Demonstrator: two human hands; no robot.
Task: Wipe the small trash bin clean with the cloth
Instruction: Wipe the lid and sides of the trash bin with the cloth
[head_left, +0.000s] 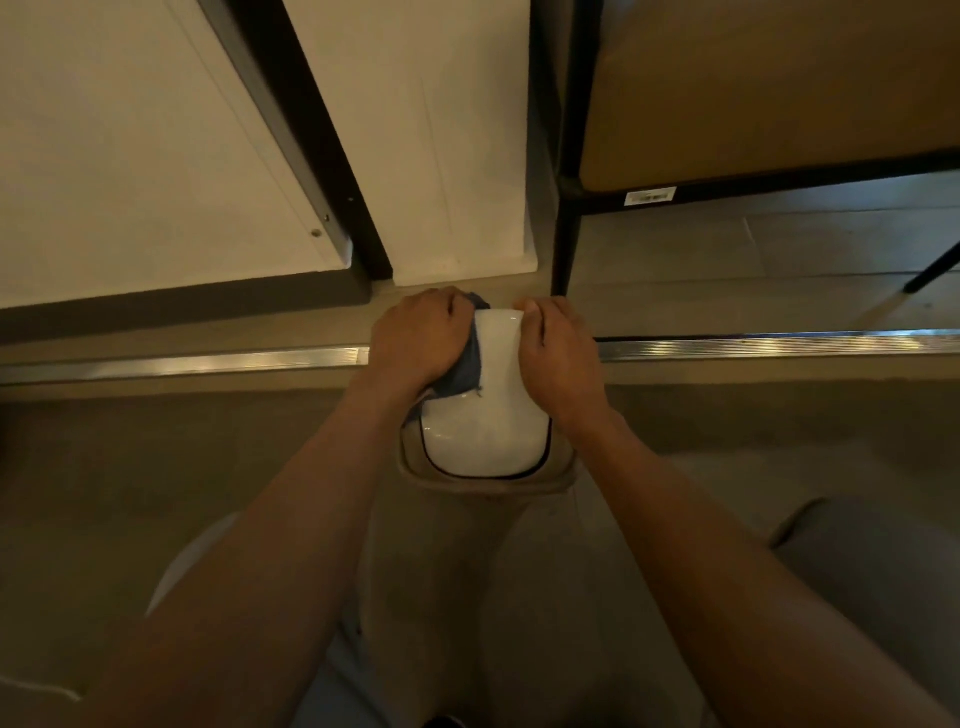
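Note:
A small trash bin with a glossy white lid and a beige body stands on the floor between my forearms. My left hand is closed on a blue cloth and presses it against the lid's left side. My right hand grips the lid's right edge, fingers curled over its far end. Most of the cloth is hidden under my left hand.
A metal floor strip runs left to right under the bin. Behind it are a white door with a dark frame and a black-framed piece of furniture at the right. My knees show at the bottom.

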